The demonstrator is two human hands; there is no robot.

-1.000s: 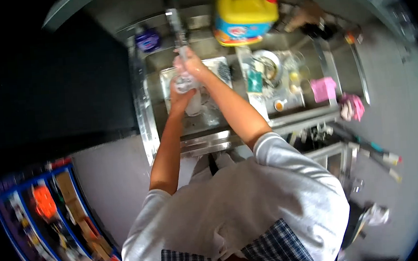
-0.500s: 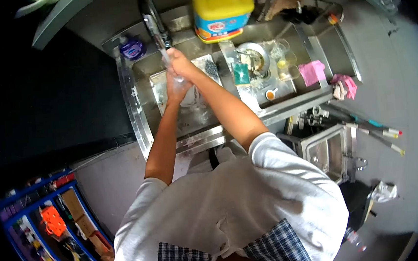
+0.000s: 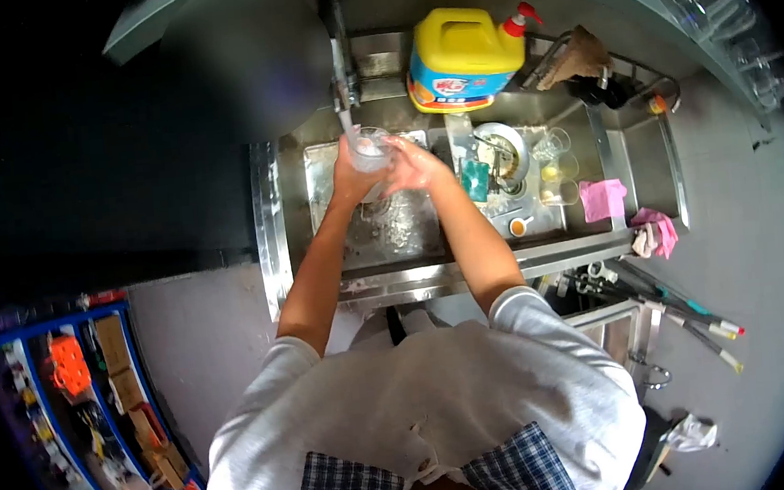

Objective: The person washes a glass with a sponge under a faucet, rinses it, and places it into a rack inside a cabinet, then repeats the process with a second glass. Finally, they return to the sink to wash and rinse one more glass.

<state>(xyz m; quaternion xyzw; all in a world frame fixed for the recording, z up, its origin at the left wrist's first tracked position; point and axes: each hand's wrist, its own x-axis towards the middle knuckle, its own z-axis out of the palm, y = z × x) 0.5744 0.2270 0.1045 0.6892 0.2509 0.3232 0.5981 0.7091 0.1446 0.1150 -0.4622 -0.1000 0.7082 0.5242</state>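
I stand over a steel sink. My left hand and my right hand both grip a clear glass, held upright under the tap. Water runs from the tap into the glass. The glass sits between my two palms, above the left basin.
A yellow detergent jug stands behind the sink. The right basin holds a round strainer, several glasses and a green sponge. Pink cloths lie at the right edge. A blue shelf with goods is at lower left.
My right hand came off the top of the glass and now grips its side. The glass sits higher, mouth up under the running tap.
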